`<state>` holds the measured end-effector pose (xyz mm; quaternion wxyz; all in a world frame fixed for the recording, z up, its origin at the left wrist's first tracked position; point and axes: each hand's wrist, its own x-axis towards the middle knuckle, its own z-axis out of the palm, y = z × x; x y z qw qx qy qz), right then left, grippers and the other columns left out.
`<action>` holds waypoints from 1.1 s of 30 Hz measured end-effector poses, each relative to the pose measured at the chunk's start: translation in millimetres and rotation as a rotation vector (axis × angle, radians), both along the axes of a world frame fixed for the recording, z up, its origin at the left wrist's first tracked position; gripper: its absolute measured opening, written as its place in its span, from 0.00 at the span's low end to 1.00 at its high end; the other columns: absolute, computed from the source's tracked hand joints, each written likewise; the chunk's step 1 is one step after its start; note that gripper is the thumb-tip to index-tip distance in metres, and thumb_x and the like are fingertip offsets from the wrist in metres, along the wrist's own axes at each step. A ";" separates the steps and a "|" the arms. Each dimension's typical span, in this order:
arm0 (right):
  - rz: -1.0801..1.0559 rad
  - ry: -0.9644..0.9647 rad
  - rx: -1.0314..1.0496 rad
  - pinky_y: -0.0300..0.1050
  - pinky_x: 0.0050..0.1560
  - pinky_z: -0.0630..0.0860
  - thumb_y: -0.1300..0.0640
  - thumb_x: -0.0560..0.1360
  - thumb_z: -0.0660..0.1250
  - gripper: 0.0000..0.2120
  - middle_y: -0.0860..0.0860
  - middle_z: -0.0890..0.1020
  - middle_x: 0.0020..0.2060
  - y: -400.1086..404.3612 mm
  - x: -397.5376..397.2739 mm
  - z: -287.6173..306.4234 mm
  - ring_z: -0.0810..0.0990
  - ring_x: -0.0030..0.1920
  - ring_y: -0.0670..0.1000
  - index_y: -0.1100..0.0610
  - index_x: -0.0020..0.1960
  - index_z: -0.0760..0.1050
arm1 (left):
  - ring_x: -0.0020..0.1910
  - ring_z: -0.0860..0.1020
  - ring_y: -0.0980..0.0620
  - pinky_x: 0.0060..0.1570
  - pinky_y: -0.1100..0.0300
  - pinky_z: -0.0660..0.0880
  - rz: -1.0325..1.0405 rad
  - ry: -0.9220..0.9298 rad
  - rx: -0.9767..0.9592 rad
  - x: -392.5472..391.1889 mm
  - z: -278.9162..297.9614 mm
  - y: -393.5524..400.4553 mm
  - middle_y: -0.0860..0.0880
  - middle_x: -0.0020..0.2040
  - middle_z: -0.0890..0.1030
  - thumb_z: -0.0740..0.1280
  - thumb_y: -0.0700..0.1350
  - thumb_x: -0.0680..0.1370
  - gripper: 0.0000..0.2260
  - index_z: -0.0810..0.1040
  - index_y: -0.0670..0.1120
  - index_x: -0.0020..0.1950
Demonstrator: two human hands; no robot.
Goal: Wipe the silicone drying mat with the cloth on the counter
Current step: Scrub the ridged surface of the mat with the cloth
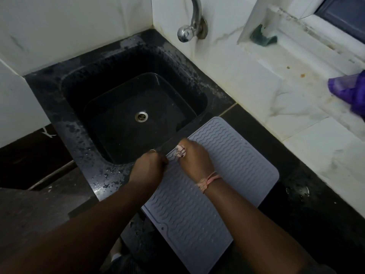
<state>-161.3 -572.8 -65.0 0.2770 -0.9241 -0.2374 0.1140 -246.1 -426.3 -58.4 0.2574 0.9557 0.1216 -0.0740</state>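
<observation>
Dark stone counter (308, 204), wet w/ droplets near the black sink (110, 62); white marble-look tiles behind, chrome tap (192, 22) on the wall above the basin. Drain (141, 116) at sink bottom. Pale ledge on the rt runs to a window corner.

Grey mat (227, 155), wavy ribs, lies on counter just rt of sink, its near end over the counter edge. Left hand (148, 167) curled at the mat's sink-side edge; can't tell if it actually pinches the mat. Right hand (194, 157) fisted around a small pale cloth (180, 150), pressed on the mat's far-left part; most of the cloth hidden in the fist. Pink thread band (207, 181) on rt wrist.

Purple item (349, 89) cut off at rt frame edge, can't ID. Green scrap (261, 37) on the ledge corner. Both forearms cover part of the mat.
</observation>
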 end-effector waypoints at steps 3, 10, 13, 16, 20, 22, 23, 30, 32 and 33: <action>-0.063 -0.023 -0.011 0.47 0.48 0.80 0.58 0.78 0.70 0.03 0.51 0.81 0.44 -15.3 34.9 4.0 0.80 0.46 0.50 0.55 0.51 0.77 | 0.51 0.77 0.56 0.50 0.60 0.76 0.020 0.054 -0.021 5.4 -1.2 3.4 0.51 0.56 0.78 0.67 0.43 0.82 0.08 0.82 0.52 0.57; -0.248 -0.070 -0.105 0.44 0.46 0.74 0.60 0.77 0.68 0.03 0.55 0.83 0.46 -40.7 100.4 8.8 0.82 0.48 0.56 0.59 0.51 0.77 | 0.50 0.78 0.55 0.50 0.59 0.78 0.021 0.094 -0.025 9.0 -0.2 1.1 0.51 0.56 0.77 0.65 0.42 0.82 0.08 0.81 0.53 0.57; -0.287 -0.058 -0.069 0.42 0.44 0.72 0.59 0.78 0.69 0.02 0.51 0.81 0.43 -36.1 92.4 11.6 0.81 0.46 0.53 0.57 0.50 0.78 | 0.49 0.79 0.54 0.50 0.55 0.81 -0.032 0.055 0.014 8.7 3.1 -0.9 0.50 0.56 0.78 0.62 0.43 0.83 0.09 0.78 0.54 0.60; -0.253 0.003 0.019 0.42 0.43 0.77 0.55 0.79 0.68 0.02 0.44 0.79 0.40 -18.7 51.6 5.2 0.79 0.42 0.46 0.52 0.51 0.78 | 0.55 0.78 0.52 0.53 0.56 0.79 -0.128 0.037 0.038 11.7 0.0 -1.7 0.48 0.63 0.75 0.61 0.45 0.85 0.20 0.68 0.58 0.76; -0.120 0.023 0.029 0.42 0.41 0.76 0.58 0.78 0.69 0.04 0.46 0.79 0.41 3.6 0.6 -7.5 0.78 0.42 0.46 0.51 0.49 0.76 | 0.52 0.78 0.49 0.48 0.56 0.76 -0.223 0.049 0.097 21.4 -1.3 -0.5 0.47 0.59 0.75 0.59 0.49 0.85 0.18 0.71 0.60 0.74; -0.122 0.006 0.046 0.44 0.43 0.78 0.58 0.77 0.70 0.04 0.47 0.80 0.42 0.2 7.2 -9.5 0.79 0.43 0.47 0.51 0.50 0.76 | 0.51 0.77 0.51 0.45 0.59 0.74 -0.228 0.096 0.122 24.7 -2.0 0.7 0.49 0.58 0.74 0.59 0.50 0.85 0.18 0.70 0.59 0.75; -0.125 -0.001 0.050 0.44 0.44 0.79 0.58 0.77 0.70 0.04 0.47 0.80 0.42 -4.1 15.2 -8.6 0.80 0.44 0.47 0.52 0.50 0.76 | 0.50 0.76 0.54 0.43 0.60 0.73 -0.212 0.131 0.107 25.4 -2.6 0.5 0.50 0.57 0.73 0.58 0.51 0.85 0.18 0.70 0.59 0.75; -0.307 -0.047 -0.015 0.48 0.50 0.79 0.58 0.78 0.69 0.04 0.54 0.83 0.46 -38.7 100.6 -1.4 0.82 0.49 0.55 0.58 0.52 0.78 | 0.45 0.74 0.61 0.46 0.60 0.75 -0.043 0.219 -0.072 27.7 1.2 -3.6 0.55 0.50 0.73 0.56 0.56 0.86 0.16 0.74 0.52 0.69; -0.324 -0.069 -0.073 0.52 0.50 0.79 0.58 0.78 0.68 0.04 0.56 0.83 0.47 -42.3 115.0 0.7 0.82 0.49 0.58 0.59 0.51 0.77 | 0.43 0.73 0.61 0.44 0.60 0.74 -0.050 0.215 -0.065 28.3 2.7 -4.7 0.55 0.48 0.73 0.56 0.56 0.86 0.15 0.74 0.52 0.68; -0.332 -0.090 -0.100 0.54 0.50 0.79 0.58 0.79 0.68 0.05 0.57 0.82 0.47 -43.6 119.5 0.7 0.82 0.50 0.58 0.59 0.51 0.76 | 0.43 0.74 0.61 0.44 0.60 0.74 -0.056 0.213 -0.060 29.1 2.9 -4.8 0.55 0.48 0.73 0.56 0.56 0.86 0.16 0.74 0.51 0.68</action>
